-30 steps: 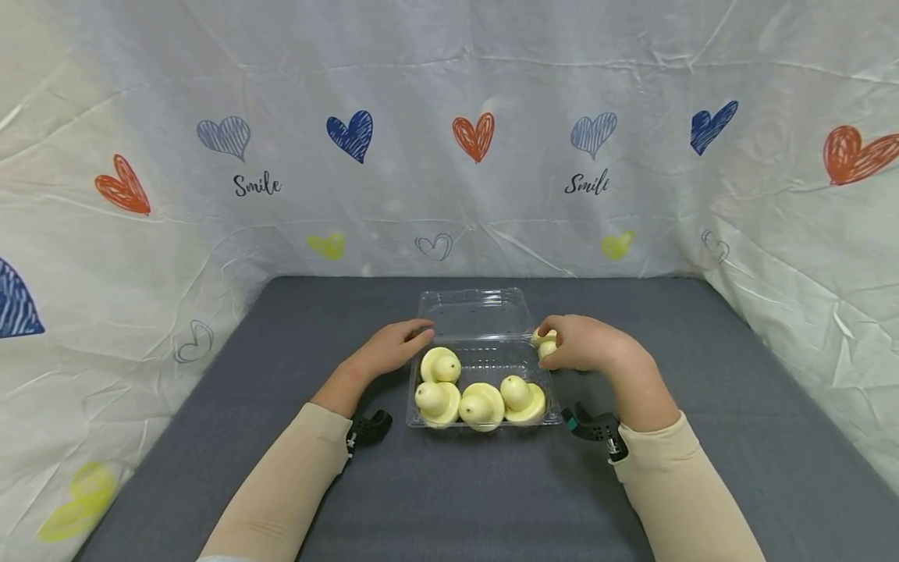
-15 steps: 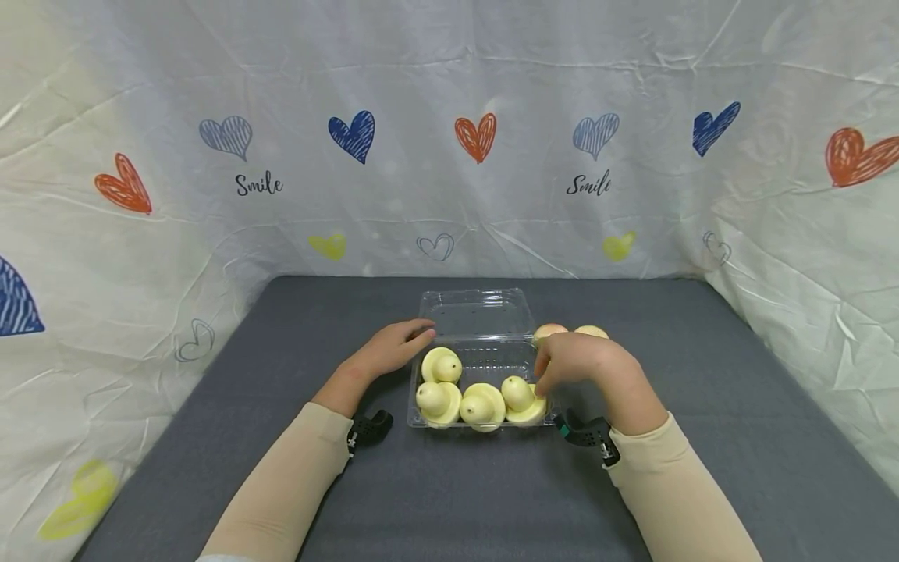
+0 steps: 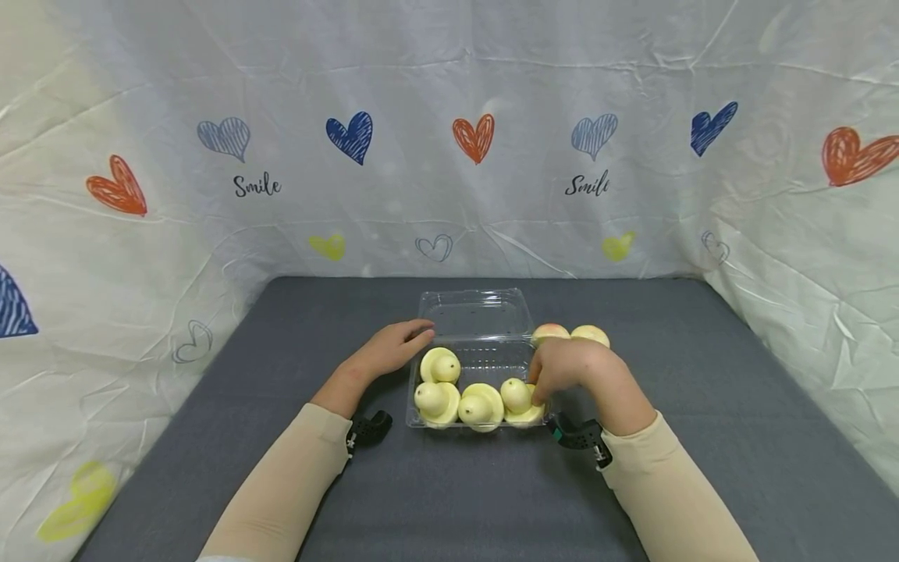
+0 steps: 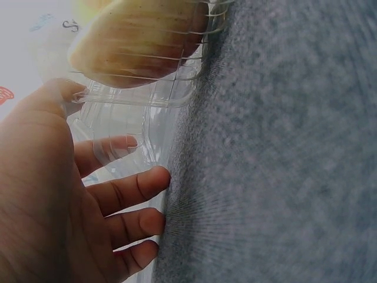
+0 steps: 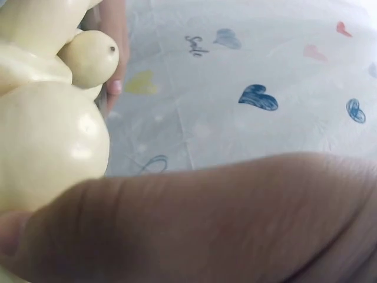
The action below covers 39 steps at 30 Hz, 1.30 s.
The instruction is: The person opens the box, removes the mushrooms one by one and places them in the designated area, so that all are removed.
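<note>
A clear plastic clamshell box (image 3: 485,355) lies unfolded on the table, its lid (image 3: 477,308) tipped back. Several pale yellow pears (image 3: 438,364) stand in it along the left and front. My left hand (image 3: 386,347) is at the box's left back corner, its thumb touching the rim in the left wrist view and its fingers loosely extended. Over the front right corner, my right hand (image 3: 569,367) grips a pear (image 3: 516,396). In the right wrist view, my thumb touches the rounded pale side of that pear (image 5: 53,141); the other fingers are hidden.
Two more pears, one with a pink blush (image 3: 551,332) and one yellow (image 3: 591,334), lie behind my right hand. A dark grey cloth (image 3: 449,499) covers the table. White sheeting (image 3: 393,62) with printed hearts surrounds its back and sides.
My right hand has moved from beside the box's back right corner down and left to its front right corner. The front right pear has shifted slightly. My left hand stays in place.
</note>
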Tool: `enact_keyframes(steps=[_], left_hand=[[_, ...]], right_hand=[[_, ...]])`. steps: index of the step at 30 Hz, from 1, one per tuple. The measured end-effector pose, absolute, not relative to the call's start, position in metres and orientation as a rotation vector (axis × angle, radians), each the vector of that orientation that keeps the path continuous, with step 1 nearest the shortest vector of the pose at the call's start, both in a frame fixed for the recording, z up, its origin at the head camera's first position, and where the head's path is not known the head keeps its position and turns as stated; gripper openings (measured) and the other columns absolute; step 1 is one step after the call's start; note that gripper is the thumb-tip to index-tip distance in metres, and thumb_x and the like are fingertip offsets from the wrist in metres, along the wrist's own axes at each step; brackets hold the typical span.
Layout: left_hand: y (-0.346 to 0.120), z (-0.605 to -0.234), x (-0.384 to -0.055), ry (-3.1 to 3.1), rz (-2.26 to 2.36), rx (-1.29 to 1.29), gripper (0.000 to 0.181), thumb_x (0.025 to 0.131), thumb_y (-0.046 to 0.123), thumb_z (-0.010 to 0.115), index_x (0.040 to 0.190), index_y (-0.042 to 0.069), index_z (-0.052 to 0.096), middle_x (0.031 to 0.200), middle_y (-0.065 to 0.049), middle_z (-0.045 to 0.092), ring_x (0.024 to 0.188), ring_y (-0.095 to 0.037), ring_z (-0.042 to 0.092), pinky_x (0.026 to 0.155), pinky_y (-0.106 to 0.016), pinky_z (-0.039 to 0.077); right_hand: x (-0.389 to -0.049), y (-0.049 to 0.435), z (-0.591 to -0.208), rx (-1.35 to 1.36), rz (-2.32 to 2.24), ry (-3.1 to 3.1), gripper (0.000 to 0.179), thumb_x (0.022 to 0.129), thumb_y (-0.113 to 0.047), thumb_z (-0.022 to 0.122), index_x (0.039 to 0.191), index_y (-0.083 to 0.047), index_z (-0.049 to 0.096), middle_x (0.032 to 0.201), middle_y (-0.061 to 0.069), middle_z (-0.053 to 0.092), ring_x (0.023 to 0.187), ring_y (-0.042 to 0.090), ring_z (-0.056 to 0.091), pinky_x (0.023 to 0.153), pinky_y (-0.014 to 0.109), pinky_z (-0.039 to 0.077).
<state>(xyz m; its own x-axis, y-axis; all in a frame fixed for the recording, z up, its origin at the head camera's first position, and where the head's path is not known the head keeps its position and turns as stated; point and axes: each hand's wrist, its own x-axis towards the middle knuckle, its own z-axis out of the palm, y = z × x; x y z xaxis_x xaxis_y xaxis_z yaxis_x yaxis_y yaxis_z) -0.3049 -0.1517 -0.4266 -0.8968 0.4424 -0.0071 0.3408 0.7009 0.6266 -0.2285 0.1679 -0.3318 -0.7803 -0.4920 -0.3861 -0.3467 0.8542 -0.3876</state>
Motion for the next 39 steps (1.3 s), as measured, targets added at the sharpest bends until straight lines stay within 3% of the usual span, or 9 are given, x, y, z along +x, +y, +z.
enact_keyframes(steps=[3,6,10,13,18,26,29,34,39], left_hand=[[-0.152,-0.427,-0.304,2.753,0.964,0.624,0.059,0.109,0.053,0.042,0.156,0.017,0.047,0.151,-0.009,0.052,0.135,-0.030,0.053,0.106,-0.052,0.048],[-0.152,-0.427,-0.303,2.756,0.972,0.626,0.055,0.110,0.048,0.044,0.155,0.016,0.048,0.150,-0.009,0.053,0.133,-0.031,0.054,0.105,-0.052,0.049],[-0.153,-0.426,-0.301,2.761,0.985,0.634,0.054,0.111,0.046,0.044,0.155,0.015,0.048,0.149,-0.010,0.054,0.133,-0.031,0.054,0.105,-0.053,0.049],[-0.153,-0.425,-0.300,2.761,0.990,0.624,0.055,0.110,0.047,0.044,0.155,0.016,0.048,0.150,-0.010,0.053,0.133,-0.031,0.054,0.106,-0.052,0.048],[-0.153,-0.424,-0.298,2.758,0.991,0.625,0.055,0.111,0.047,0.044,0.155,0.014,0.048,0.150,-0.011,0.053,0.133,-0.032,0.053,0.106,-0.053,0.048],[-0.152,-0.425,-0.300,2.748,0.990,0.628,0.058,0.110,0.050,0.042,0.156,0.015,0.047,0.151,-0.010,0.052,0.135,-0.031,0.053,0.107,-0.052,0.048],[-0.151,-0.425,-0.301,2.746,0.988,0.626,0.057,0.110,0.049,0.043,0.156,0.015,0.047,0.151,-0.010,0.052,0.135,-0.031,0.053,0.107,-0.052,0.048],[-0.151,-0.425,-0.302,2.754,0.965,0.640,0.056,0.111,0.047,0.043,0.156,0.015,0.047,0.150,-0.010,0.053,0.134,-0.031,0.053,0.107,-0.052,0.048],[-0.151,-0.424,-0.302,2.751,0.953,0.652,0.058,0.110,0.050,0.043,0.156,0.015,0.047,0.151,-0.010,0.052,0.135,-0.031,0.052,0.108,-0.052,0.047]], right_hand=[[-0.229,0.167,-0.332,-0.588,-0.418,2.514,0.022,0.075,-0.005,0.072,0.062,-0.019,0.063,0.061,-0.008,0.039,0.056,0.010,0.030,0.051,0.025,0.026],[-0.229,0.165,-0.333,-0.571,-0.368,2.511,0.015,0.076,-0.007,0.071,0.070,-0.020,0.069,0.063,-0.008,0.045,0.053,0.010,0.034,0.046,0.024,0.032],[-0.231,0.163,-0.336,-0.543,-0.337,2.496,0.016,0.076,-0.008,0.068,0.067,-0.019,0.059,0.062,-0.006,0.043,0.051,0.011,0.036,0.043,0.025,0.033],[-0.233,0.162,-0.338,-0.518,-0.334,2.489,0.010,0.077,-0.009,0.068,0.076,-0.018,0.064,0.066,-0.005,0.049,0.053,0.012,0.040,0.044,0.026,0.036],[-0.237,0.164,-0.339,-0.498,-0.327,2.520,0.029,0.078,-0.012,0.070,0.106,-0.018,0.074,0.085,-0.001,0.062,0.058,0.016,0.048,0.046,0.028,0.043],[-0.233,0.163,-0.334,-0.552,-0.292,2.620,0.043,0.080,-0.012,0.073,0.124,-0.011,0.075,0.122,0.005,0.068,0.093,0.021,0.058,0.068,0.031,0.048],[-0.229,0.161,-0.331,-0.546,-0.253,2.652,0.046,0.080,-0.012,0.073,0.126,-0.011,0.075,0.130,0.013,0.063,0.102,0.025,0.055,0.067,0.031,0.047],[-0.224,0.159,-0.331,-0.494,-0.219,2.704,0.046,0.079,-0.012,0.074,0.124,-0.013,0.077,0.140,0.029,0.044,0.102,0.029,0.048,0.060,0.030,0.046],[-0.222,0.156,-0.336,-0.515,-0.223,2.713,0.048,0.078,-0.009,0.075,0.126,-0.013,0.076,0.140,0.030,0.041,0.095,0.026,0.051,0.059,0.029,0.044]])
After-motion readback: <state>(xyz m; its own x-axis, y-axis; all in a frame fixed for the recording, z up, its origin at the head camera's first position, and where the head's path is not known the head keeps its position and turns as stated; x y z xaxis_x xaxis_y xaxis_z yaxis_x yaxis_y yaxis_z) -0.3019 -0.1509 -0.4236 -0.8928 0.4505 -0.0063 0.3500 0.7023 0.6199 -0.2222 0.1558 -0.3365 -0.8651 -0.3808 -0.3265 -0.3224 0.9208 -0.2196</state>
